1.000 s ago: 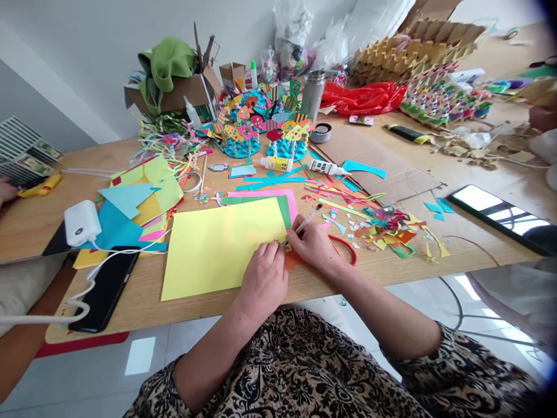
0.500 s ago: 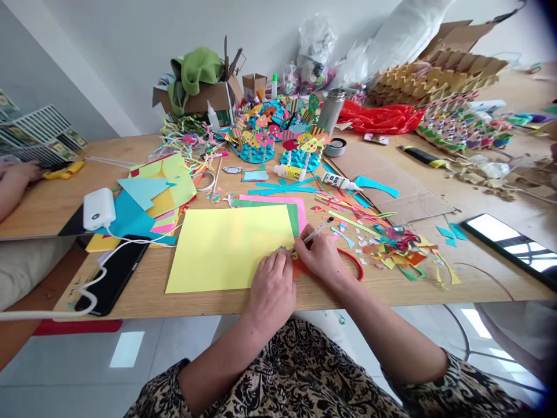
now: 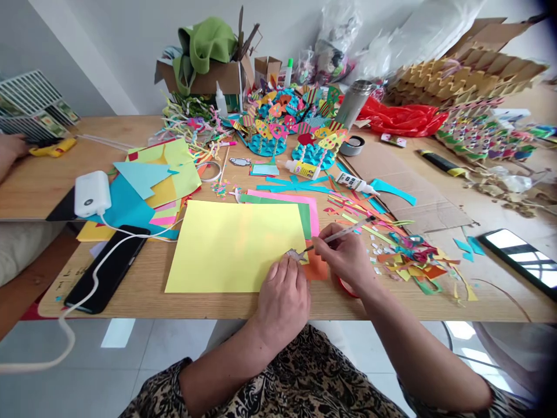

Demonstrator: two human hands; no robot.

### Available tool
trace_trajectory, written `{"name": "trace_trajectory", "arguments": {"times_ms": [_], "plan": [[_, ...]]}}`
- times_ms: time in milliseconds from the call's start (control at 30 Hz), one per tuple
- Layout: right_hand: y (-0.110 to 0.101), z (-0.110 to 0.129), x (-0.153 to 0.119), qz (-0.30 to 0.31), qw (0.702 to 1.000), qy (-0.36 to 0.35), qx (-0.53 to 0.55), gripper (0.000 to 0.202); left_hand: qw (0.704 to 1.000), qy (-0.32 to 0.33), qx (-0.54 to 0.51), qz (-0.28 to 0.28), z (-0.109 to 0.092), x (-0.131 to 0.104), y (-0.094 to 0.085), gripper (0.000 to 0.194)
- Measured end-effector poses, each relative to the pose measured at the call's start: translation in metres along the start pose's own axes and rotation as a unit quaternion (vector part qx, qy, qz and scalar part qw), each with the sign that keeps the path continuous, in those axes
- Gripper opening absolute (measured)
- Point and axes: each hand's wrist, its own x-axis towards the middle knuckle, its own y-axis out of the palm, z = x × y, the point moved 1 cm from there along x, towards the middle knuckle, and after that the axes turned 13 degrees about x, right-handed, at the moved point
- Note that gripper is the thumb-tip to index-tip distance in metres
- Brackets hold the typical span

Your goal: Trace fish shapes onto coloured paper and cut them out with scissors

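Observation:
A large yellow sheet (image 3: 230, 247) lies on the table in front of me. My left hand (image 3: 285, 296) rests on its lower right corner, fingers extended, pressing down a small grey cutout (image 3: 296, 254). In my right hand (image 3: 343, 252) is a slim pen (image 3: 342, 232), its tip by the cutout's right side. Beneath the yellow sheet, green paper (image 3: 304, 220) and pink paper (image 3: 314, 209) stick out, and an orange piece (image 3: 317, 267) lies under my right hand. Red scissor handles (image 3: 347, 287) show partly below that hand.
Paper scraps (image 3: 409, 261) and a phone (image 3: 522, 258) are to the right. Glue bottles (image 3: 304, 169), paper fish on blue bases (image 3: 308, 155) and a metal flask (image 3: 354, 104) stand farther back. At left lie a power bank (image 3: 93, 193), a black phone (image 3: 107, 273) and a person's hand (image 3: 11, 150).
My right hand has moved right and away from the left hand, with the pen now tilted lower. More of the orange piece shows. The camera view has shifted slightly.

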Motion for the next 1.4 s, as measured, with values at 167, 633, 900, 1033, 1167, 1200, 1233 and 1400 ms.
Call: {"name": "trace_trajectory", "arguments": {"times_ms": [167, 633, 900, 1033, 1167, 1200, 1233, 1400], "plan": [[0.006, 0.025, 0.009, 0.066, 0.998, -0.002, 0.023, 0.014, 1.000, 0.010, 0.025, -0.002, 0.000, -0.002, -0.002, 0.034], [0.046, 0.002, 0.015, 0.119, 0.991, -0.052, -0.012, 0.014, 0.999, -0.001, 0.006, 0.049, 0.003, 0.002, -0.013, 0.009], [0.048, -0.004, 0.016, 0.109, 0.990, -0.077, -0.037, 0.015, 0.999, -0.001, -0.004, 0.047, 0.003, 0.002, -0.013, 0.006], [0.048, -0.004, 0.015, 0.115, 0.989, -0.084, -0.042, 0.015, 0.999, -0.004, -0.006, 0.047, 0.003, 0.002, -0.013, 0.005], [0.048, -0.003, 0.015, 0.112, 0.989, -0.087, -0.042, 0.015, 0.999, -0.001, -0.007, 0.049, 0.003, 0.002, -0.012, 0.004], [0.048, -0.003, 0.016, 0.111, 0.989, -0.087, -0.042, 0.015, 0.999, -0.001, -0.007, 0.050, 0.003, 0.002, -0.012, 0.003], [0.048, -0.003, 0.016, 0.110, 0.989, -0.088, -0.041, 0.015, 0.999, -0.001, -0.006, 0.050, 0.003, 0.001, -0.012, 0.003], [0.049, -0.004, 0.015, 0.116, 0.989, -0.087, -0.039, 0.016, 0.999, -0.002, -0.007, 0.048, 0.003, 0.002, -0.012, 0.004]]}}
